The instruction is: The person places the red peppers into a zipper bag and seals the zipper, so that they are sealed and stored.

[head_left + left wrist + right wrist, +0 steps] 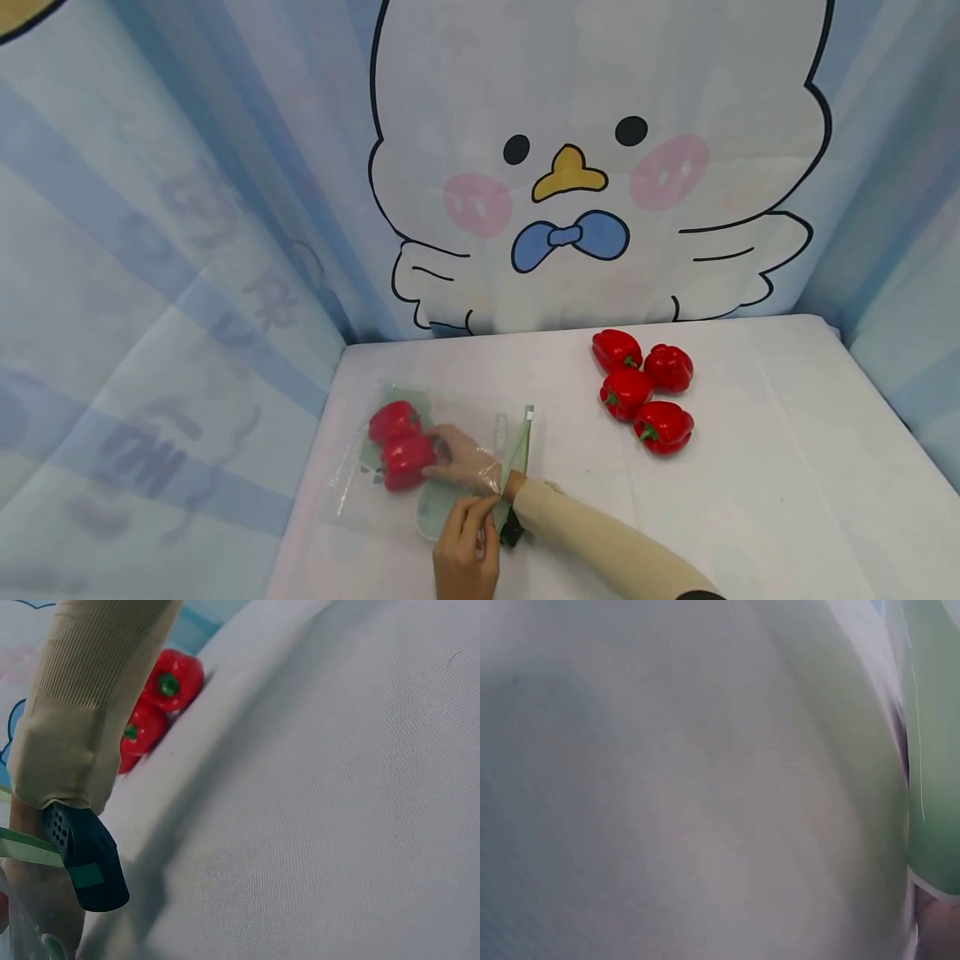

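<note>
A clear zip bag [431, 510] with green printed patches lies at the table's left, its green-edged mouth [527, 425] facing right. Inside it are two red bell peppers, an upper one [393, 421] and a lower one [405, 463] that touch. My right hand [463, 458] reaches in through the mouth, with fingers and thumb on either side of the lower pepper's right end. At the near edge of the mouth, my left hand [468, 542] pinches the bag's rim. Blurred film and a green patch [936, 750] fill the right wrist view.
Several more red bell peppers [626, 393] are grouped at the back right of the white-covered table [750, 500]. A dark wrist device [88, 862] sits below the beige sleeve [90, 697] at the bag's mouth. Printed curtains [525, 308] surround the table's back and sides.
</note>
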`<state>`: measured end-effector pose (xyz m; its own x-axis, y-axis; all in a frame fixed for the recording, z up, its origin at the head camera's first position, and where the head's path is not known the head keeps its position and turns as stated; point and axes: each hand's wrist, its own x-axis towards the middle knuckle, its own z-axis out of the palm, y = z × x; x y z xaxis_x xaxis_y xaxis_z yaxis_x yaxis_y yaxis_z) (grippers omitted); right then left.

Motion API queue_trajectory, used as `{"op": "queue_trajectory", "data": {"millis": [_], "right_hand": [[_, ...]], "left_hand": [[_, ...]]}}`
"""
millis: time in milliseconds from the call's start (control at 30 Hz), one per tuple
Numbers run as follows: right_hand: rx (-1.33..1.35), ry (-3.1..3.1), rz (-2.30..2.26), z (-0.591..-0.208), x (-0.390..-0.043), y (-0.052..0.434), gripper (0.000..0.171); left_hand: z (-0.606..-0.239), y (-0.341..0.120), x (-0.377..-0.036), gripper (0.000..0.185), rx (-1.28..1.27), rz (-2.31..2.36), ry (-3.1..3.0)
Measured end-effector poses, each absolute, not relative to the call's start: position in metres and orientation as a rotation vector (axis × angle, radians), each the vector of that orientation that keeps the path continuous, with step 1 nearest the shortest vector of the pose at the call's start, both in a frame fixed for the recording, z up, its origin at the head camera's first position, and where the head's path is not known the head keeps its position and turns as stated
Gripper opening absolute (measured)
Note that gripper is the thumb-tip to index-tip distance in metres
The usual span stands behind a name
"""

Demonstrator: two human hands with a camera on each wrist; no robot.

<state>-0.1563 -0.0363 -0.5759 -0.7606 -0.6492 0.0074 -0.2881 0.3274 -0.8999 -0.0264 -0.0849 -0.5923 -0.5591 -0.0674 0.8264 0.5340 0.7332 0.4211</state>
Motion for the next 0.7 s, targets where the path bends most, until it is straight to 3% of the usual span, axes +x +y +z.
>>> {"op": "queue_trajectory", "data": {"millis": [267,700], "right_hand": [[-0.782,2.192,-1.449,-0.5751,-0.1564,-0.0357,0.06],[-0.878,2.048,-1.471,-0.5753,-0.1549,-0.035,0.045]], "left_hand": [[-0.5935,-0.0852,-0.0275,0.027,-0.362,-0.822,-2.009],[-0.5925,-0.0843,-0.0283,0.032,-0.375,-0.814,-1.982]]}}
